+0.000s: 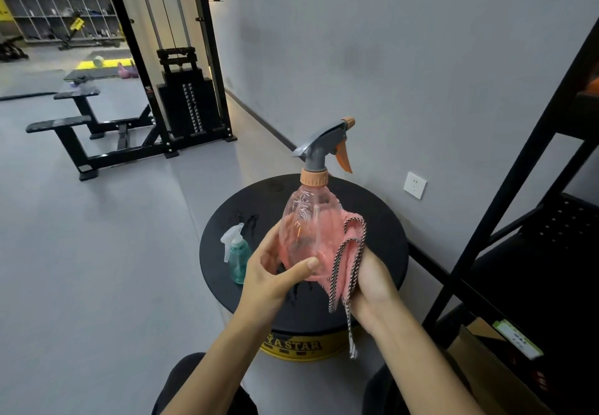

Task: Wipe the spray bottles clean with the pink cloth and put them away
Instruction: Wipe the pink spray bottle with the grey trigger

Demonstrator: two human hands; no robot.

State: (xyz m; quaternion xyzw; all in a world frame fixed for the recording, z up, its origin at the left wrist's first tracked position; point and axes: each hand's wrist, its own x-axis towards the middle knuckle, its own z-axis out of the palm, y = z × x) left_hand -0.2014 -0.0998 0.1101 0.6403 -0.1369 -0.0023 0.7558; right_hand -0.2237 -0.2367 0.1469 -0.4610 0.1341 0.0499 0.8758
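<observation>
The left grip [272, 272] is closed around the lower belly of the large spray bottle [308, 220], thumb laid across its front and fingers curled behind. The right grip [372, 281] presses the pink cloth [346, 252] against the bottle's side at 3 o'clock. Its fingers are hidden under the folds, so they only appear to wrap the cloth and bottle together. A corner of the cloth, edged in black-and-white stitching, hangs down toward 6 o'clock past the wrist.

There are two spray bottles and one cloth. The large one is clear pink plastic with an orange collar, a grey head and an orange trigger. It is held nearly upright above the middle of the round black bench [382, 220], nozzle aimed toward 2 o'clock. The small teal bottle [238, 252], with a clear white trigger head, stands upright on the bench top at about 9 o'clock, just beside the left grip's knuckles.

One white wall socket [415, 185] sits at 2 o'clock from the bench. A black shelving rack [518, 171] stands at 3 o'clock and a weight-stack machine [188, 100] at 11 o'clock.
</observation>
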